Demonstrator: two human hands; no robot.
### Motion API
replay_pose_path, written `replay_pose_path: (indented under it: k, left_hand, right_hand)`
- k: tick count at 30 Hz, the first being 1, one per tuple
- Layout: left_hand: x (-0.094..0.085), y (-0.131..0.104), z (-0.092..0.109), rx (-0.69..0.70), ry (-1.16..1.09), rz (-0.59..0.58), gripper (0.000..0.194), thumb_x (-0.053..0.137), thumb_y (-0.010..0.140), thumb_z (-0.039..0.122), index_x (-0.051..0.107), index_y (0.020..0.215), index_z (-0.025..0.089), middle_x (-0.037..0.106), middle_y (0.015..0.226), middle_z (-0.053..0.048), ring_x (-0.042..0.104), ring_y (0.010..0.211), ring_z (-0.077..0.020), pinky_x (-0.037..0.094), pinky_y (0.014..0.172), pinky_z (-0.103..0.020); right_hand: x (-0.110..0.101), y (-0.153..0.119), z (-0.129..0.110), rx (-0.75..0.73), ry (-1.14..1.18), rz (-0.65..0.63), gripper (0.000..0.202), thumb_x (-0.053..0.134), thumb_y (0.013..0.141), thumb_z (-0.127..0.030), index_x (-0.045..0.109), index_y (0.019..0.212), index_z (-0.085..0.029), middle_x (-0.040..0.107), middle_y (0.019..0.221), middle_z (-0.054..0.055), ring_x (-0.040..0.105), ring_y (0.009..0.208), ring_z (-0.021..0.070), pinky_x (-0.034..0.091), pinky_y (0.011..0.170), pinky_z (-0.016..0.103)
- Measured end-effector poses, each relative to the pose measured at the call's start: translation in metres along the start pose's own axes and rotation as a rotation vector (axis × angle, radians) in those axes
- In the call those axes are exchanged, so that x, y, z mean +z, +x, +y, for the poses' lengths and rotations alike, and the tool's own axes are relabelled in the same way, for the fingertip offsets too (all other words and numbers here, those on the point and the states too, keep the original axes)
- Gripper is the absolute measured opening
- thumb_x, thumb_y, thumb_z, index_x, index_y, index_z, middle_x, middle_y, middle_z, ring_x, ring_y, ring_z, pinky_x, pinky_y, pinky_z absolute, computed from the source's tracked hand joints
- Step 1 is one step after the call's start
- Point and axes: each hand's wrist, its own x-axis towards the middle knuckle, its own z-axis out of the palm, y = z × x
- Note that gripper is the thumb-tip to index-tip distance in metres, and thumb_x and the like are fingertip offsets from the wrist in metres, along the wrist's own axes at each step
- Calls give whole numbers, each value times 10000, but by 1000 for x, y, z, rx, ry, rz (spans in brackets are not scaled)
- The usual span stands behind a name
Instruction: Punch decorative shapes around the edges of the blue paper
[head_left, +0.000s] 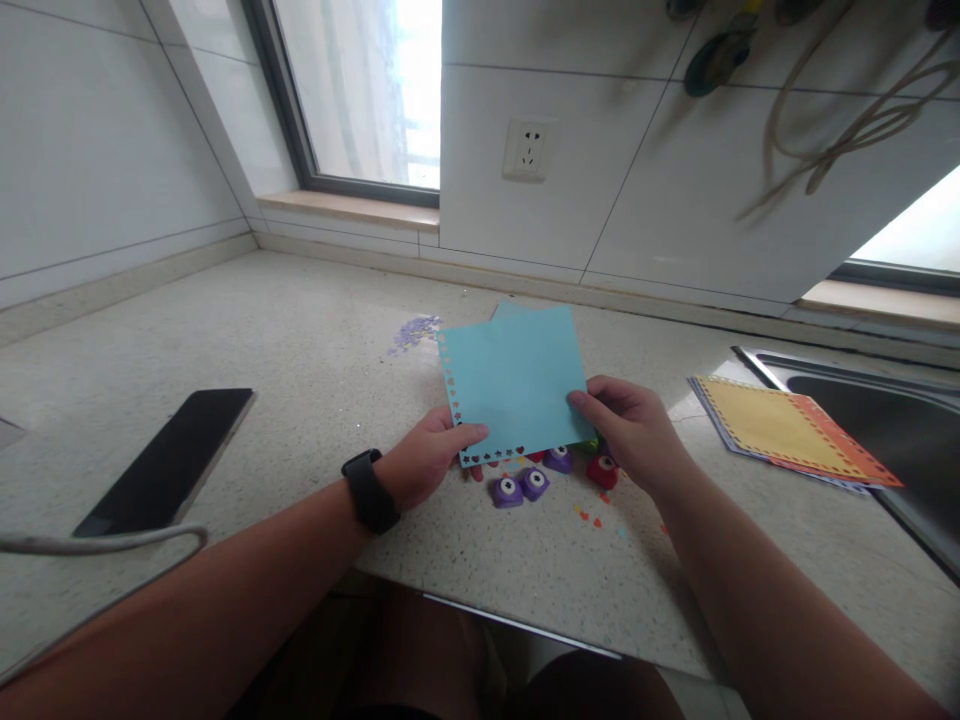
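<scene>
Both hands hold a light blue paper sheet [517,385] just above the speckled countertop [315,340]. My left hand [427,462], with a black watch on the wrist, pinches the sheet's lower left corner. My right hand [630,430] grips its lower right edge. Small punched shapes run along the sheet's left and bottom borders. Under the sheet lie small craft punches: purple ones [519,487] and a red one [602,471], close to both hands. A second blue sheet peeks out behind the top edge.
A black phone [169,460] lies at the left with a grey cable [105,543] near it. A stack of orange and yellow punched sheets [787,430] sits at the right beside a steel sink [885,420]. Purple paper bits [414,332] and coloured scraps dot the counter.
</scene>
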Motion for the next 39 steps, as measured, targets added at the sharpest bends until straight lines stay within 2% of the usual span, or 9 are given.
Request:
replay_pose_path:
  k: [19,25,34,37,39]
  left_hand:
    - [-2,-1,0,-26,-52,14,187,722,790,314,671,863,150,700,719,-45,590,515,-120,406,434,-222]
    - [-2,0,0,-12,-48,-28,201,737,797,329,695,860,143,704,715,-50,629,572,-136,422,436,-217]
    - [-4,-1,0,2,47,-71,205,730,842,353,687,837,153,684,678,-19,552,501,-91,393,437,-209]
    - [-3,-1,-1,3,78,-21,210,737,841,357,687,836,153,677,679,-14,550,495,-93,391,428,-213]
    - [-2,0,-1,35,66,74,208,737,841,358,681,838,158,672,676,-10,557,497,-101,404,427,-222]
  right_hand:
    - [-1,-1,3,7,1,-11,269,737,823,-427,671,729,-184,561,655,-10,429,552,106,325,488,240]
    - [0,0,0,10,11,-10,258,744,813,-420,677,730,-186,574,660,-6,440,553,109,336,491,241]
    - [0,-2,1,1,12,-31,248,733,837,-415,681,748,-190,572,662,-11,440,554,108,335,494,245]
    - [-3,0,3,-30,-22,-53,251,702,861,-427,686,772,-193,566,659,-14,451,563,116,349,511,253]
    - [-9,2,2,-90,-86,-51,244,661,889,-430,707,833,-198,593,684,-4,502,610,137,391,563,272]
